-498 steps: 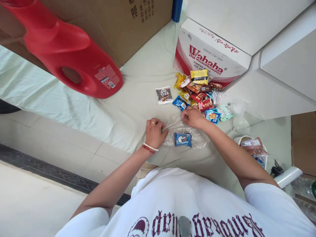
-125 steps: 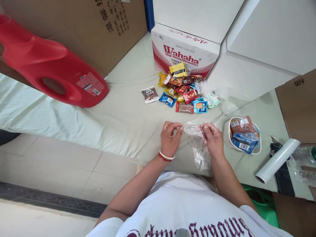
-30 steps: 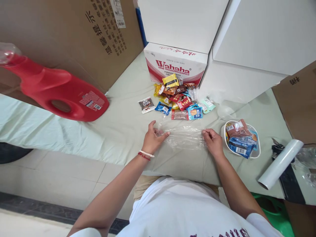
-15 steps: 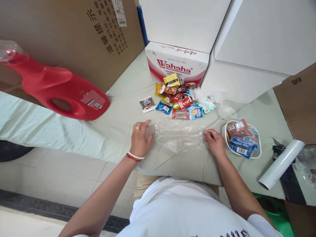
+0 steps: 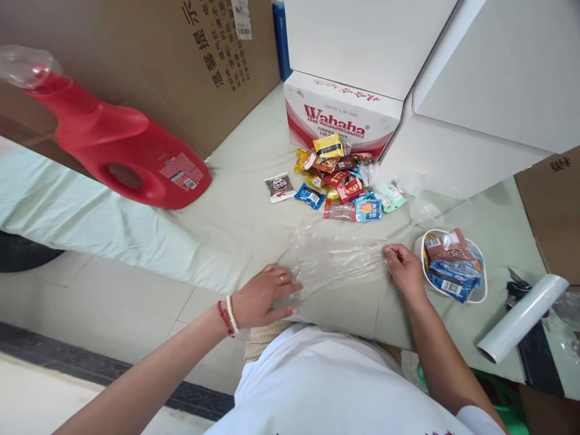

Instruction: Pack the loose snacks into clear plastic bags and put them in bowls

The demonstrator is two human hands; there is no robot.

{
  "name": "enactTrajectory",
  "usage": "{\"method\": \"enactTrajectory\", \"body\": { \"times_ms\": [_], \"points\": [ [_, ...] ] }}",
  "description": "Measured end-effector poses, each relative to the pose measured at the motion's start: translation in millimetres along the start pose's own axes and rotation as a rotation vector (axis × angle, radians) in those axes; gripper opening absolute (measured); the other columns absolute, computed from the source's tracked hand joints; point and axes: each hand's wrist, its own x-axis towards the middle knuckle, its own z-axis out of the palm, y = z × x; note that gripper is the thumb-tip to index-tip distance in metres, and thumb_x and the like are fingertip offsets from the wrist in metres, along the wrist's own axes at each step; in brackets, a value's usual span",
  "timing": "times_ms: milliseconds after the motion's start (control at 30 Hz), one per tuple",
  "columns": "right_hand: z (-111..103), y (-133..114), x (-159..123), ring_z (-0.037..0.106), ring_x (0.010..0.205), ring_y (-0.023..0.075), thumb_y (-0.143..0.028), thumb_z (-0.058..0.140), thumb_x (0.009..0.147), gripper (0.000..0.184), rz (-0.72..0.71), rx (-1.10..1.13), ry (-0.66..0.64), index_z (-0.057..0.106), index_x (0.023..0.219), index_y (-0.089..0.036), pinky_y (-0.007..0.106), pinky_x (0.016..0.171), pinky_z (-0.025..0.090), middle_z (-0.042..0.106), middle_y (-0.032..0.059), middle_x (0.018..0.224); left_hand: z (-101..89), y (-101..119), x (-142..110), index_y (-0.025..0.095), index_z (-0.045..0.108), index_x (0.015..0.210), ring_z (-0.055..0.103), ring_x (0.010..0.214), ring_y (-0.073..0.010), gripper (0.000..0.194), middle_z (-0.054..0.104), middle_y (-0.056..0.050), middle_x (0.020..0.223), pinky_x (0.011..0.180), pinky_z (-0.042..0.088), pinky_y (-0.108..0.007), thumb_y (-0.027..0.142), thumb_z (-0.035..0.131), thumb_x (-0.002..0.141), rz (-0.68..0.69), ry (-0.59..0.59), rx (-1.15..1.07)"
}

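A clear plastic sheet [image 5: 338,269] lies spread on the pale green cloth [image 5: 226,229] at the table's near edge. My left hand [image 5: 265,297] rests flat on the sheet's near left corner, fingers stretched out. My right hand [image 5: 404,270] pinches the sheet's right edge with closed fingers. Beyond the sheet lies a pile of small snack packets [image 5: 339,178]. One brown packet [image 5: 280,186] sits apart on its left.
A white bowl [image 5: 481,293] holding wrapped snack packets stands right of my right hand. A roll of clear film [image 5: 521,318] lies further right. A big red detergent jug [image 5: 118,148] lies at left. A Wahaha carton [image 5: 339,118], white boxes and a brown cardboard box stand behind.
My left hand slid from the sheet's far left edge down to its near left corner and flattened there. The sheet now lies smoother and more spread. My right hand kept its pinch.
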Motion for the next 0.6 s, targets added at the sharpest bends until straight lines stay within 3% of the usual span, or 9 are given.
{"method": "enactTrajectory", "body": {
  "times_ms": [67,133,200,267,333,400,500,600],
  "points": [
    [2,-3,-7,0.048,0.054,0.0149,-0.061,0.064,0.085,0.043,-0.022,-0.02,0.009,0.07,0.092,-0.019,0.027,0.052,0.037,0.061,-0.0008,0.066,-5.0,15,-1,0.024,0.069,0.115,0.056,0.083,-0.0227,0.026,0.069,-0.007,0.086,0.076,0.038,-0.038,0.039,0.056,0.098,-0.143,0.145,0.112],
    [4,-7,-15,0.05,0.056,0.0157,-0.061,0.063,0.086,0.043,-0.032,-0.032,0.022,0.069,0.094,-0.02,0.028,0.054,0.039,0.062,0.0,0.069,-5.6,34,12,0.025,0.071,0.102,0.052,0.076,-0.0219,0.019,0.068,-0.006,0.081,0.072,0.036,-0.038,0.032,0.054,0.099,-0.272,0.313,0.227],
    [7,-12,-23,0.05,0.057,0.0161,-0.062,0.063,0.087,0.042,-0.026,-0.036,0.025,0.069,0.095,-0.02,0.028,0.055,0.04,0.062,-0.0001,0.069,0.2,49,33,0.025,0.07,0.092,0.053,0.077,-0.0225,0.016,0.068,-0.007,0.081,0.073,0.036,-0.04,0.028,0.056,0.097,-0.298,0.415,0.286],
    [10,-13,-31,0.051,0.058,0.0165,-0.061,0.061,0.088,0.042,-0.032,-0.05,0.022,0.069,0.095,-0.02,0.029,0.056,0.041,0.062,-0.0002,0.069,12.2,56,59,0.025,0.07,0.097,0.06,0.092,-0.0251,0.015,0.073,-0.008,0.092,0.081,0.039,-0.042,0.026,0.055,0.097,-0.237,0.452,0.286],
    [10,-10,-37,0.051,0.058,0.0168,-0.061,0.06,0.09,0.043,-0.054,-0.08,0.026,0.069,0.095,-0.02,0.029,0.058,0.042,0.061,-0.0005,0.067,27.3,49,80,0.024,0.069,0.113,0.061,0.116,-0.0288,0.022,0.074,-0.011,0.115,0.096,0.04,-0.045,0.03,0.054,0.098,-0.211,0.447,0.291],
    [5,-1,-42,0.053,0.06,0.0172,-0.061,0.058,0.091,0.043,-0.069,-0.124,0.045,0.069,0.095,-0.019,0.029,0.06,0.043,0.06,-0.0005,0.067,41.4,33,89,0.021,0.063,0.132,0.053,0.135,-0.0315,0.038,0.065,-0.015,0.139,0.112,0.035,-0.051,0.036,0.051,0.1,-0.28,0.388,0.306],
    [-10,13,-47,0.058,0.065,0.019,-0.061,0.055,0.092,0.046,-0.049,-0.211,0.022,0.07,0.096,-0.017,0.031,0.065,0.047,0.065,0.0025,0.072,54.3,2,82,0.016,0.048,0.151,0.039,0.15,-0.0328,0.057,0.045,-0.018,0.16,0.124,0.022,-0.058,0.044,0.045,0.102,-0.43,0.235,0.309],
    [-28,7,-49,0.06,0.066,0.0197,-0.059,0.054,0.092,0.049,-0.131,-0.398,0.05,0.07,0.106,-0.015,0.035,0.07,0.051,0.072,0.0099,0.092,57.2,-19,66,0.016,0.038,0.158,0.032,0.155,-0.0314,0.067,0.034,-0.016,0.167,0.127,0.016,-0.059,0.052,0.04,0.102,-0.47,0.143,0.318]
  ]
}}
